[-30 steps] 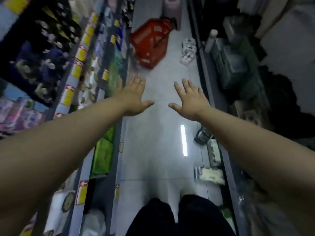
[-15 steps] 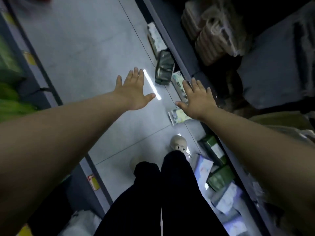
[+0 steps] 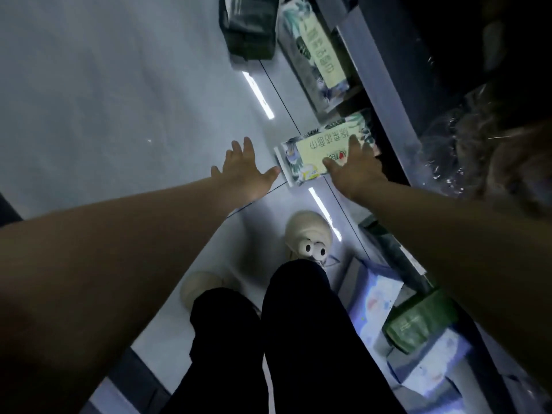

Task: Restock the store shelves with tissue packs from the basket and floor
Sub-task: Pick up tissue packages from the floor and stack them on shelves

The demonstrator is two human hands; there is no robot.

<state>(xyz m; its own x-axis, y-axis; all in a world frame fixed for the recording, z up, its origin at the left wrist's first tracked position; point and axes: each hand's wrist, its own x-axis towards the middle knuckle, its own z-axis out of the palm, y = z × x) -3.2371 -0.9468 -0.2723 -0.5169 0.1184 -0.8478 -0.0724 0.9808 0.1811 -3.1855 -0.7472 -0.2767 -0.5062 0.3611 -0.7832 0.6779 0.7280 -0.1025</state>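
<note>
A pale green tissue pack with a leaf print (image 3: pixel 316 147) lies on the grey floor beside the base of the right shelf. My right hand (image 3: pixel 354 167) rests on its near end, fingers spread over the top; whether it grips the pack I cannot tell. My left hand (image 3: pixel 243 171) is open just left of the pack, thumb close to its corner, holding nothing. A second leaf-print pack (image 3: pixel 318 52) lies farther along the shelf base, next to a dark green pack (image 3: pixel 248 25).
More packs lie by my feet at the right: a white and blue one (image 3: pixel 375 297), a dark green one (image 3: pixel 418 322) and others behind it. My black trousers and beige slippers (image 3: pixel 307 234) fill the lower middle. The right shelf's base rail (image 3: pixel 385 82) runs diagonally.
My view has swung from the aisle down to the floor. Both hands have dropped toward the leaf-print pack, and my right hand now lies on it.
</note>
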